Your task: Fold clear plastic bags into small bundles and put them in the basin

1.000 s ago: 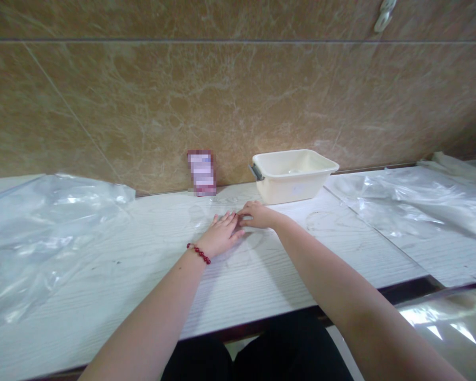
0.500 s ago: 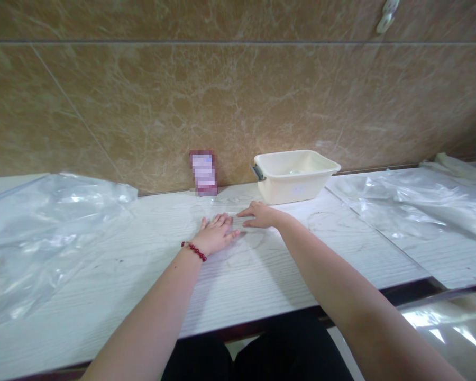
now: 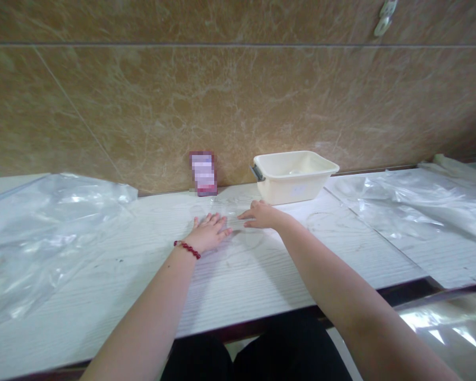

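I'd watch for the faint clear film (image 3: 230,206) wrinkling or skidding on the bench (image 3: 238,296) if my left hand (image 3: 208,233), spread flat and grasping nothing, drags it; my right hand (image 3: 261,215), loosely extended and seemingly holding nothing, could bump the bin (image 3: 293,186) at its one o'clock. On my feed the film lies at the left hand's two o'clock and the right's nine, though I can't tell whether either presses it.

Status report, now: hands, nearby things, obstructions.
Left hand palm down, spread. Right hand apart from it, loosely open. What looks like clear film on white tabletop. Cream bin close beyond right hand.
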A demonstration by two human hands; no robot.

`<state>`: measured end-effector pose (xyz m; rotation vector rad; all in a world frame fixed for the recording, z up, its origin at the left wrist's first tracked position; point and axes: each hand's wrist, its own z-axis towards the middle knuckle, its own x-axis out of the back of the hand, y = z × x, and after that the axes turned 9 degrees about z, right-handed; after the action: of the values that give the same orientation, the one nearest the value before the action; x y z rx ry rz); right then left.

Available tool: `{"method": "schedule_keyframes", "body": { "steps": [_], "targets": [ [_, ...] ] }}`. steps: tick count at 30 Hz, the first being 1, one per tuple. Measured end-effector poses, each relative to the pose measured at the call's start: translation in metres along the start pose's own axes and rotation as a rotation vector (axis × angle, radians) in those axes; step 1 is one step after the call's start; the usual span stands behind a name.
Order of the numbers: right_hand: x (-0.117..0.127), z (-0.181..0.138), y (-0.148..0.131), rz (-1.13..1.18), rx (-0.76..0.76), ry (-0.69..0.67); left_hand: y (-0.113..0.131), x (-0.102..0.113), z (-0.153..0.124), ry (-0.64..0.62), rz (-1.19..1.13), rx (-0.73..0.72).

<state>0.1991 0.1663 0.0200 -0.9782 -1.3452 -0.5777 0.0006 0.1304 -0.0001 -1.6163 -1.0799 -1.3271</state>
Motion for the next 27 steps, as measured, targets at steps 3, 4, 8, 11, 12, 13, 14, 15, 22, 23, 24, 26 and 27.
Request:
{"method": "schedule_keyframes", "body": {
  "steps": [3, 4, 8, 11, 12, 13, 14, 15, 22, 23, 24, 26, 27],
  "targets": [
    [0.008, -0.008, -0.010, -0.028, -0.041, 0.012, -0.002, 0.002, 0.000, -0.003, -0.016, -0.006],
    [0.010, -0.010, -0.013, -0.030, -0.047, 0.014, -0.003, 0.003, 0.000, -0.005, -0.023, -0.010],
    [0.012, -0.014, -0.018, -0.031, -0.037, 0.011, -0.009, 0.006, 0.001, 0.007, -0.045, -0.023],
    [0.012, -0.015, -0.017, -0.039, -0.007, 0.018, -0.015, 0.008, 0.001, 0.032, -0.063, -0.022],
    [0.013, -0.015, -0.017, -0.040, 0.016, 0.030, -0.017, 0.008, 0.001, 0.043, -0.071, -0.020],
    [0.013, -0.016, -0.018, -0.042, 0.047, 0.048, -0.019, 0.008, 0.001, 0.060, -0.081, -0.017],
    [0.013, -0.017, -0.022, -0.044, 0.082, 0.067, -0.021, 0.008, 0.001, 0.080, -0.091, -0.014],
    [0.013, -0.019, -0.027, -0.048, 0.118, 0.086, -0.024, 0.008, 0.002, 0.098, -0.100, -0.013],
    [0.000, -0.044, -0.088, -0.149, 0.383, 0.113, -0.047, 0.008, -0.001, 0.154, -0.104, 0.009],
    [-0.002, -0.047, -0.095, -0.166, 0.418, 0.098, -0.051, 0.010, -0.002, 0.176, -0.104, 0.023],
    [-0.003, -0.050, -0.099, -0.182, 0.441, 0.081, -0.055, 0.012, -0.004, 0.202, -0.102, 0.035],
    [-0.003, -0.054, -0.103, -0.212, 0.447, 0.036, -0.063, 0.017, -0.009, 0.250, -0.106, 0.050],
    [-0.001, -0.055, -0.102, -0.222, 0.434, 0.012, -0.067, 0.018, -0.011, 0.268, -0.113, 0.060]
  ]
}}
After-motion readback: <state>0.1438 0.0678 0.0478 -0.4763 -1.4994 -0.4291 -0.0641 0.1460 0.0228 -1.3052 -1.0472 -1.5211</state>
